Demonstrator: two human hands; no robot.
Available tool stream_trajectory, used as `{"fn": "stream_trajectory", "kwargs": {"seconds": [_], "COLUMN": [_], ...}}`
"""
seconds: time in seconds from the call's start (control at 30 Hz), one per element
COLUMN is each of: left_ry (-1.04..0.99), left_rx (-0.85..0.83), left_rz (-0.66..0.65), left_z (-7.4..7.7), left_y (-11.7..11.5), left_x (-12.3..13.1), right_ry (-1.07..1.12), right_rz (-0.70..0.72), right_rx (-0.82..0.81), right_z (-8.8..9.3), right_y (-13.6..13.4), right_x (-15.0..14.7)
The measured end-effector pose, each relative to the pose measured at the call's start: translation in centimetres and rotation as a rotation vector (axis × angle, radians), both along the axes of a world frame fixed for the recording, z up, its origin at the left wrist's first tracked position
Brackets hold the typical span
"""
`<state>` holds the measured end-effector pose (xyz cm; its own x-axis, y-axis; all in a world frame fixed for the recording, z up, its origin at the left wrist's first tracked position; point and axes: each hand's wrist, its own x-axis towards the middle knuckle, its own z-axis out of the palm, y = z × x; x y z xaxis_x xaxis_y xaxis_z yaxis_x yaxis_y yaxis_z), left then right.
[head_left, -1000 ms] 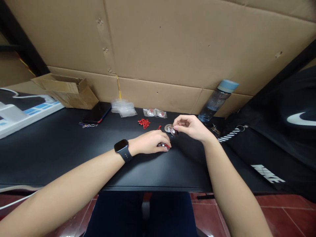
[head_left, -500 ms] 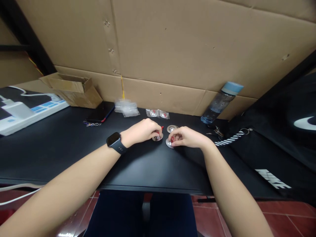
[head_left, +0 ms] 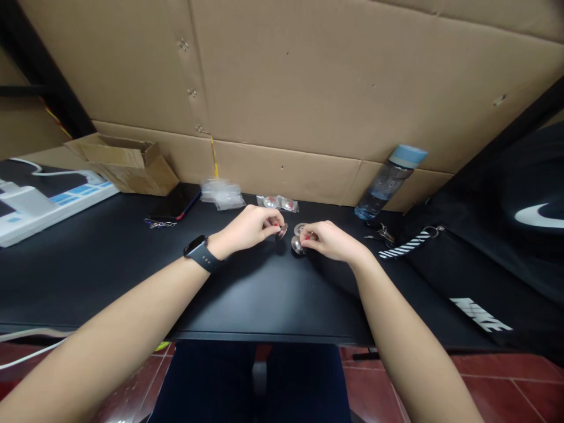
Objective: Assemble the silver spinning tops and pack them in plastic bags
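My left hand (head_left: 250, 228) pinches a tilted metal cymbal (head_left: 283, 232) by what looks like its red cord (head_left: 277, 224); my right hand's (head_left: 329, 239) fingers clamp a second cymbal (head_left: 297, 246), near a third (head_left: 299, 228).

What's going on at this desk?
A person is handling small, shiny silver metal discs at a black desk. The left hand holds one disc, tilted; the right hand grips another, with a gap between the two. Bits of red show by the fingers. A third silver disc lies just beyond the right one, and two more sit in clear plastic wrapping farther back.
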<state>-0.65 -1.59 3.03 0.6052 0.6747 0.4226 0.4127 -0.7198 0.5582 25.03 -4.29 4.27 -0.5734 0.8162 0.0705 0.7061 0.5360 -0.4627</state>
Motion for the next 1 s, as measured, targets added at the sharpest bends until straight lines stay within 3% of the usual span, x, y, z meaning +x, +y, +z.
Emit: {"fn": "stream_trajectory", "kwargs": {"seconds": [0.2, 0.37, 0.67, 1.0], "left_ry": [-0.144, -0.316, -0.389, -0.438], "left_rx": [-0.141, -0.279, -0.303, -0.32], "left_rz": [0.013, -0.023, -0.015, -0.014], "left_z": [-0.5, -0.7, -1.2, -1.1], "left_y": [0.2, -0.3, -0.1, 0.0], "left_x": [0.3, 1.1, 1.5, 1.6], "right_ry": [0.399, 0.736, 0.91, 1.0], "right_rz": [-0.089, -0.073, -0.116, -0.09], "right_rx": [0.182, -0.063, -0.322, -0.4], "right_z": [-0.4, -1.2, -1.8, -1.9], "right_y": [0.4, 0.3, -0.1, -0.2], "right_x": [-0.8, -2.0, -3.0, -3.2]}}
